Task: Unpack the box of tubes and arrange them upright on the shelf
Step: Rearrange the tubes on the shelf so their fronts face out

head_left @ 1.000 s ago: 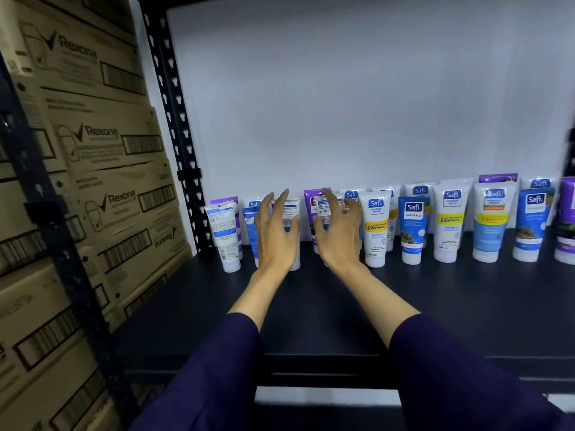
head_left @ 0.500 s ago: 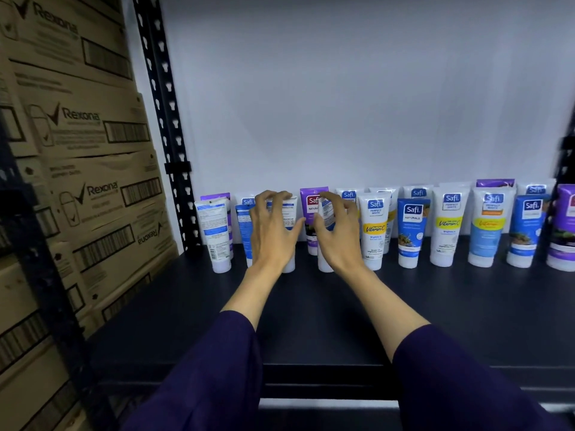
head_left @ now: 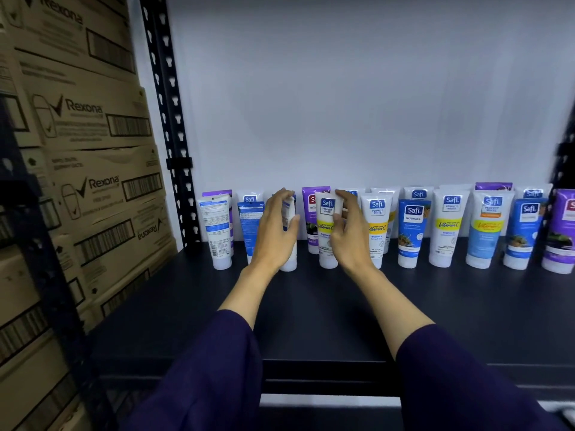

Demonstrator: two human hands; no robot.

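shelf front [head_left: 311, 321] bare, tubes [head_left: 445, 225] crowding rear, cartons [head_left: 93, 188] blocking left

Dark purple, perhaps navy, sleeves [head_left: 214, 368]

Both arms reach forward, left grip [head_left: 277, 231] and right grip [head_left: 348, 234] curled

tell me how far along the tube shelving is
Mostly done: two rows of tubes already stand upright on the shelf. In hand: the left hand grips a white tube and the right hand a Perfect White tube, straightening them. The box isn't in view, so what's left is unclear.
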